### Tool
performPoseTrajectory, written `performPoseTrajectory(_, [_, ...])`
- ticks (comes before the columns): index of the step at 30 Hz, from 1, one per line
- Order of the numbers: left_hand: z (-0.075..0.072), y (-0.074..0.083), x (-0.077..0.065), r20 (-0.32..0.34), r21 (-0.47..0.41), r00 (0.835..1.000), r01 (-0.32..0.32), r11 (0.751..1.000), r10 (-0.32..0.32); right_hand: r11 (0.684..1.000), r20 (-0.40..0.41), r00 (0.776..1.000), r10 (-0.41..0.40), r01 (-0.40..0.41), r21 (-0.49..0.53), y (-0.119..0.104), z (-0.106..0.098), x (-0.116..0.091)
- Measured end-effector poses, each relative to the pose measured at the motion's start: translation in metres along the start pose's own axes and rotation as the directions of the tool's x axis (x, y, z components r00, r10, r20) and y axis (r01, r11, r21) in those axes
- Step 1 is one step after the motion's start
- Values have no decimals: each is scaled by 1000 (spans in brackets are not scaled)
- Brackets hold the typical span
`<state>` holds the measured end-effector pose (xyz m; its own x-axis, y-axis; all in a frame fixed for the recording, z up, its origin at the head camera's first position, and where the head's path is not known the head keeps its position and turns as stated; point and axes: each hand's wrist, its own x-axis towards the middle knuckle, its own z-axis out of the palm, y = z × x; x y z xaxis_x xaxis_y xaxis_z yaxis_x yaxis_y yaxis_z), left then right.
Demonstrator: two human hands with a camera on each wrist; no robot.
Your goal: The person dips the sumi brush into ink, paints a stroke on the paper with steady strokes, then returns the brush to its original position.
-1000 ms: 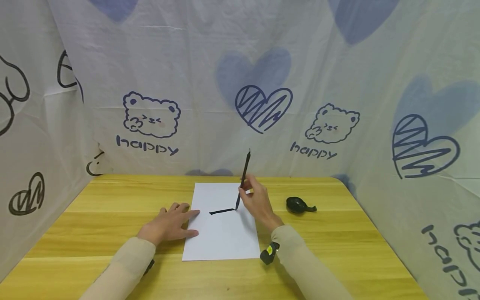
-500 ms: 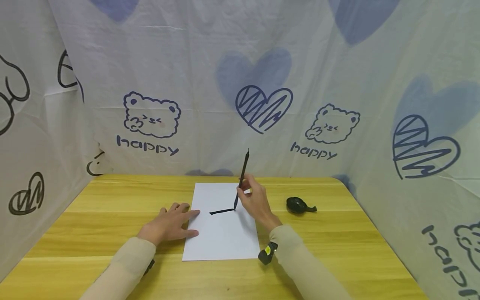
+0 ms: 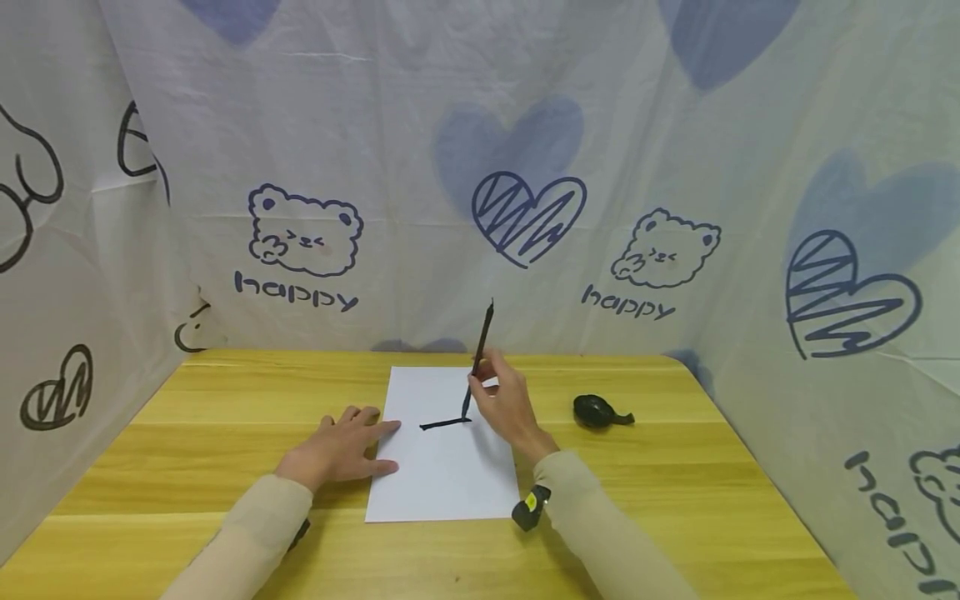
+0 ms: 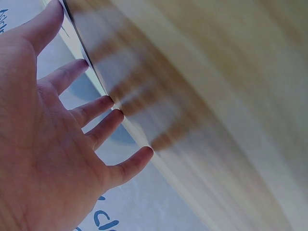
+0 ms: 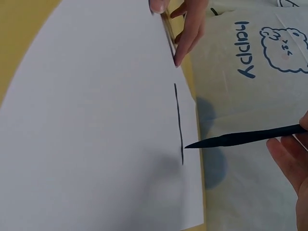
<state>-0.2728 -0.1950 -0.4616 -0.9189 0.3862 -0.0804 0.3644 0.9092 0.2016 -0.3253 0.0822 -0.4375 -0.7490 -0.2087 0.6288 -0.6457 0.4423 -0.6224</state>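
A sheet of white paper (image 3: 427, 492) lies on the wooden table, with one black, nearly horizontal stroke (image 3: 442, 425) across it. My right hand (image 3: 508, 404) pinches a dark writing brush (image 3: 480, 346) partway along its handle, tip downward. In the right wrist view the tip of the brush (image 5: 226, 140) is close beside the stroke near its right end; whether it touches the paper I cannot tell. My left hand (image 3: 341, 446) is spread at the left of the sheet. Its thumb and index fingertip rest on the paper's left edge, the other fingers on the table.
A small black dish with a short handle (image 3: 594, 411) sits on the table (image 3: 652, 492) to the right of the paper. A patterned cloth (image 3: 405, 167) hangs behind the table and along both sides. A dark band device (image 3: 531, 507) is worn at the right wrist.
My right hand and the brush have shifted slightly left, bringing the tip back from the stroke's right end. The left hand, paper and dish stay in place.
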Motion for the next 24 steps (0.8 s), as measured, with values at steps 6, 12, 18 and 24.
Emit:
performPoseTrajectory(6, [-3, 2, 0, 5, -12, 1000, -3, 1000, 3, 999, -33, 999, -22, 23, 29, -7, -11, 4])
performPoseTrajectory(12, [-3, 3, 0, 0, -15, 1000, -5, 1000, 5, 998, -56, 998, -34, 37, 55, -12, -23, 10])
performPoseTrajectory(18, [-1, 2, -2, 1, -25, 1000, -3, 1000, 3, 998, -29, 1000, 0, 1, 56, -16, -36, 15])
performPoseTrajectory(24, [-2, 2, -3, -5, -24, 1000, -8, 1000, 8, 994, 2, 999, 43, -43, 98, -16, -50, 17])
